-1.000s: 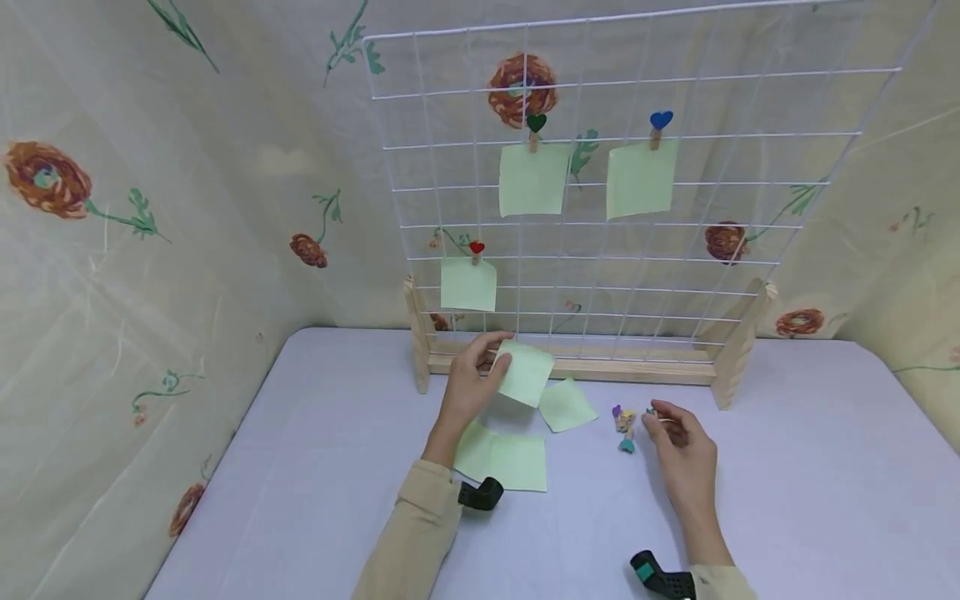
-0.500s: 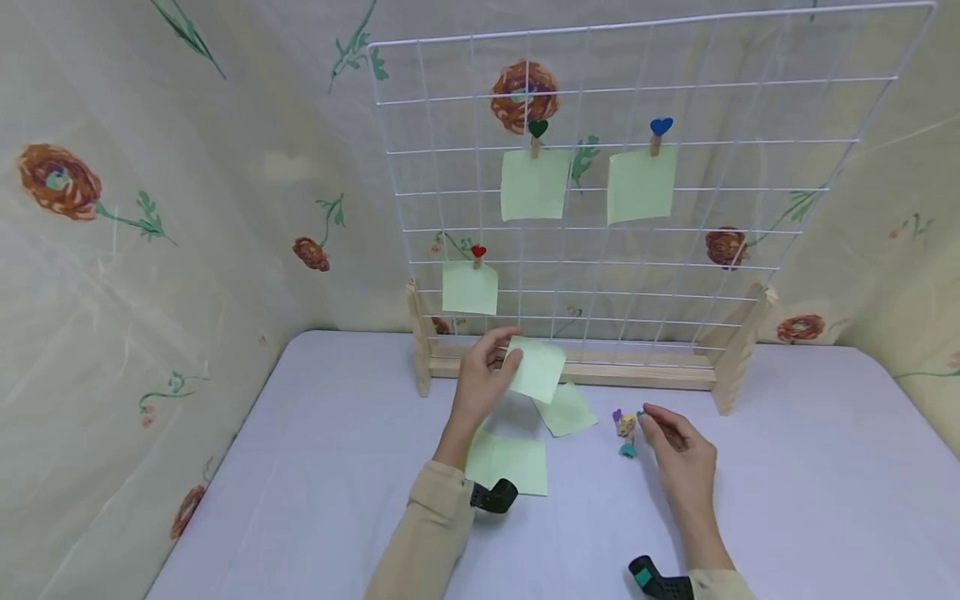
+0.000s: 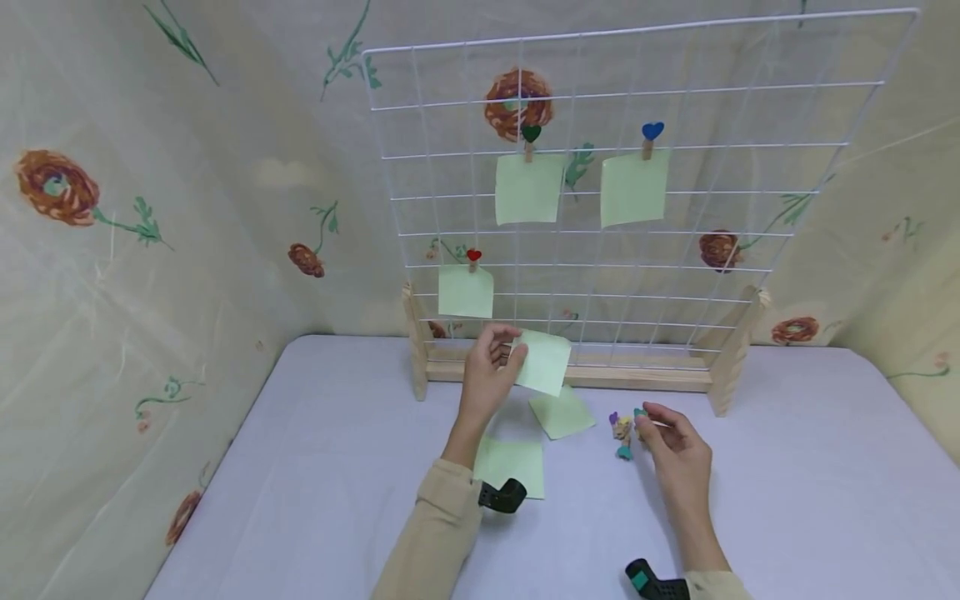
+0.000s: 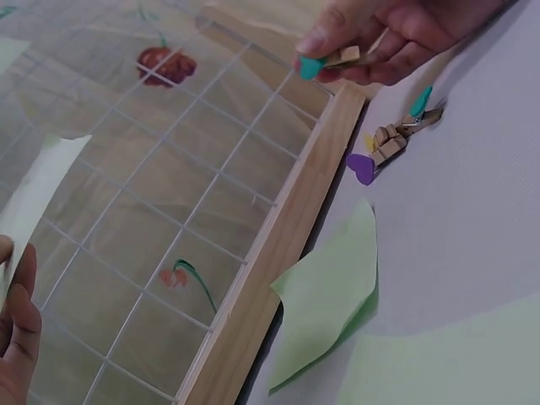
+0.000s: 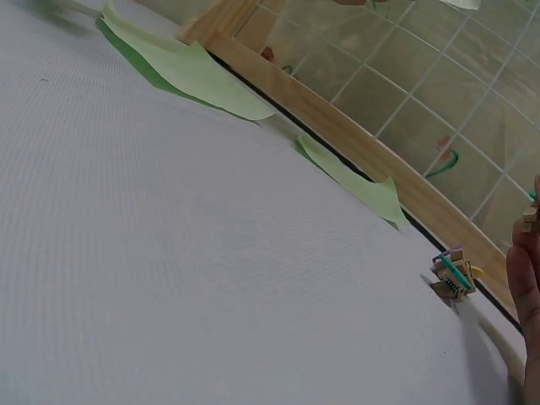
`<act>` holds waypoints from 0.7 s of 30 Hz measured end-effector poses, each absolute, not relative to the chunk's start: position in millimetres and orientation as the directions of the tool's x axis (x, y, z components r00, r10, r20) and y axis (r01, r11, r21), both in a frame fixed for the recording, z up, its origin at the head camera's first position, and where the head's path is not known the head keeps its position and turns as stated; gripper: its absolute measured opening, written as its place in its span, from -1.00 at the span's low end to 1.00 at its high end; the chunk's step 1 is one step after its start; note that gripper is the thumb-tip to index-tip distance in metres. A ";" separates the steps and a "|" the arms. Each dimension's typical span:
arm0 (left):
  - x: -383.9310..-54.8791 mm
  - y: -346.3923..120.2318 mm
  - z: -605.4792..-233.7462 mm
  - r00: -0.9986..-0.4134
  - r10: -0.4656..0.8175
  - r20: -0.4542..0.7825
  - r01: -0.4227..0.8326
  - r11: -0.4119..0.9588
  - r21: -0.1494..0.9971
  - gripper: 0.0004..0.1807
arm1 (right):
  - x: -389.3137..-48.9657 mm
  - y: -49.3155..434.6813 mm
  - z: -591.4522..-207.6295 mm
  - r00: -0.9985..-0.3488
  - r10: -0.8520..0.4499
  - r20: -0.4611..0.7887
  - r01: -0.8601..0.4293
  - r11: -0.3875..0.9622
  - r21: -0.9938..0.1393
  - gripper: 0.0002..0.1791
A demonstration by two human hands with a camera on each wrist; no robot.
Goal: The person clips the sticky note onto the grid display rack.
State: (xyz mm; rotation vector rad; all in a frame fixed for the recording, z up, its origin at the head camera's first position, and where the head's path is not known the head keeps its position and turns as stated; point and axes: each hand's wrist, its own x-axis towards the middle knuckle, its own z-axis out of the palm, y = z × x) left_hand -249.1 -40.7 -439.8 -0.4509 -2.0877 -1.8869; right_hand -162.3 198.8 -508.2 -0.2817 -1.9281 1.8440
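Observation:
Between thumb and fingers my left hand [image 3: 491, 375] pinches a pale green sticky note [image 3: 544, 362], raised in front of the rack's wooden base. My right hand [image 3: 678, 450] pinches a small wooden clothespin with a teal heart [image 4: 311, 67], above the table at the right. Just left of that hand lies a little heap of clothespins [image 3: 622, 429] with purple, yellow and teal hearts. One loose sticky note [image 3: 562, 414] lies below the held one. More notes [image 3: 517, 462] lie nearer, partly hidden by the left wrist.
A white wire grid [image 3: 600, 267] stands upright in a wooden base [image 3: 637, 377] at the back of the table [image 3: 330, 467]. Three green notes hang on it by clothespins with a green heart [image 3: 531, 133], a blue heart [image 3: 652, 131] and a red heart [image 3: 473, 255].
My left hand has moved right and slightly away from me with the sticky note. My right hand has shifted slightly left, and the teal heart between its fingers now shows more.

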 end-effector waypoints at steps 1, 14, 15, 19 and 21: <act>-249.2 -40.2 -439.6 -0.909 0.034 0.416 0.417 0.093 0.904 -0.73 | -162.5 198.6 -507.6 -0.878 0.446 0.173 -0.160 0.069 -0.985 -0.66; -229.1 -36.9 -405.1 -0.897 0.052 0.439 0.441 0.155 0.884 -0.63 | -162.6 192.8 -494.1 -0.915 0.388 0.112 -0.131 -0.022 -0.991 -0.62; -229.4 -36.5 -404.3 -0.898 0.054 0.437 0.440 0.159 0.884 -0.62 | -163.0 192.8 -493.3 -0.917 0.384 0.113 -0.130 -0.018 -0.991 -0.62; -230.0 -34.8 -402.4 -0.894 0.055 0.444 0.446 0.168 0.879 -0.62 | -165.5 193.2 -489.6 -0.924 0.357 0.140 -0.158 -0.024 -0.987 -0.64; -230.3 -34.2 -401.4 -0.892 0.053 0.448 0.450 0.174 0.876 -0.61 | -167.6 193.4 -487.1 -0.929 0.330 0.169 -0.190 -0.032 -0.981 -0.64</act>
